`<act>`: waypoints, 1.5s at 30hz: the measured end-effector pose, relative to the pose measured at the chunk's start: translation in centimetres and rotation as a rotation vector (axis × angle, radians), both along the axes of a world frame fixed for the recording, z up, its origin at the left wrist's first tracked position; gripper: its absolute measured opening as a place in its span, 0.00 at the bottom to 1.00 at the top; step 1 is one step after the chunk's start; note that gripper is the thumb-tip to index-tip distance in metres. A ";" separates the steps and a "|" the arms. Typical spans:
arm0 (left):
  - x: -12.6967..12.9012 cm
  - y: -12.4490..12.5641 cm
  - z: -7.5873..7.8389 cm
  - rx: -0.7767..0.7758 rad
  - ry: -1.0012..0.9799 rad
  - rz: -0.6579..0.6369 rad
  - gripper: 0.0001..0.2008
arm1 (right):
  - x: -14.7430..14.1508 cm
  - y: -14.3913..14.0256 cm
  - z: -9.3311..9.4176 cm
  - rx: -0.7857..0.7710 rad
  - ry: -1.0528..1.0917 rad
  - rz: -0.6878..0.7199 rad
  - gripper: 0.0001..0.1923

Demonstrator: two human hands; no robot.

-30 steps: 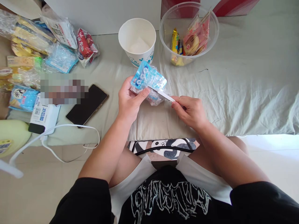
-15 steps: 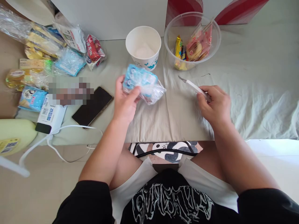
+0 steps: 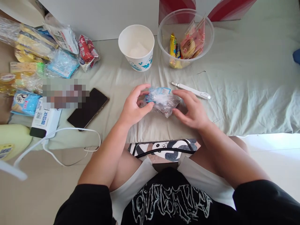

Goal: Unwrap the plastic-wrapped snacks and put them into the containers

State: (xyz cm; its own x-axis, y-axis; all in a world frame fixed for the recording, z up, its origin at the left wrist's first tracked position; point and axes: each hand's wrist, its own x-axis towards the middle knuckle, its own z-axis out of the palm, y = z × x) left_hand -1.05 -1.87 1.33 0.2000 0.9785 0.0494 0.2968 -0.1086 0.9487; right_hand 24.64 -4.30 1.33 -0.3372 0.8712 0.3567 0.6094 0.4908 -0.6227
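Observation:
A blue snack packet in clear plastic wrap (image 3: 161, 98) is low over the cloth in front of me. My left hand (image 3: 136, 107) grips its left side, thumb on the near edge and fingers at the far edge. At the packet's right edge, my right hand (image 3: 193, 109) has thumb and fingers apart; whether the fingertips touch the wrap I cannot tell. Just beyond that hand lies a white-handled craft knife (image 3: 192, 90), its blade end pointing left. Behind the packet stands a white paper tub (image 3: 140, 64) with a blue print.
A clear plastic bowl (image 3: 161, 51) holding wrapped snacks stands at the back. On the left are a phone (image 3: 87, 109), a white power strip (image 3: 48, 118) with a looping cable (image 3: 77, 128), several snack packs and a pale yellow jug (image 3: 14, 137). The cloth-covered surface ends near my lap.
My right hand has let go of the craft knife, which now lies on the cloth, and moved left to the packet. My left hand has brought the packet nearer and to the right.

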 end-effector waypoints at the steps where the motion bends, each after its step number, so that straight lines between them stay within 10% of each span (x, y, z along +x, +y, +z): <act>1: 0.0 -0.1 0.2 0.003 0.013 -0.009 0.26 | -0.3 -0.1 0.0 -0.013 -0.008 -0.001 0.25; 15: -0.1 0.1 1.5 0.049 0.225 0.015 0.06 | 0.6 0.4 -0.6 -0.019 0.294 -0.414 0.09; 21: 0.4 -0.3 1.6 0.151 0.318 -0.196 0.09 | 0.0 -1.5 0.7 0.274 -0.052 -0.042 0.08; 33: -1.6 1.7 0.6 -0.228 -0.112 0.437 0.08 | 0.9 -1.2 0.5 0.264 -0.175 -0.176 0.17; 40: -1.6 0.0 1.4 -0.033 0.392 0.235 0.17 | 1.5 -1.1 0.6 0.156 -0.254 -0.548 0.14; 45: -1.1 -0.8 2.6 0.001 0.542 0.084 0.08 | 0.5 -1.4 0.6 0.162 -0.203 -0.192 0.14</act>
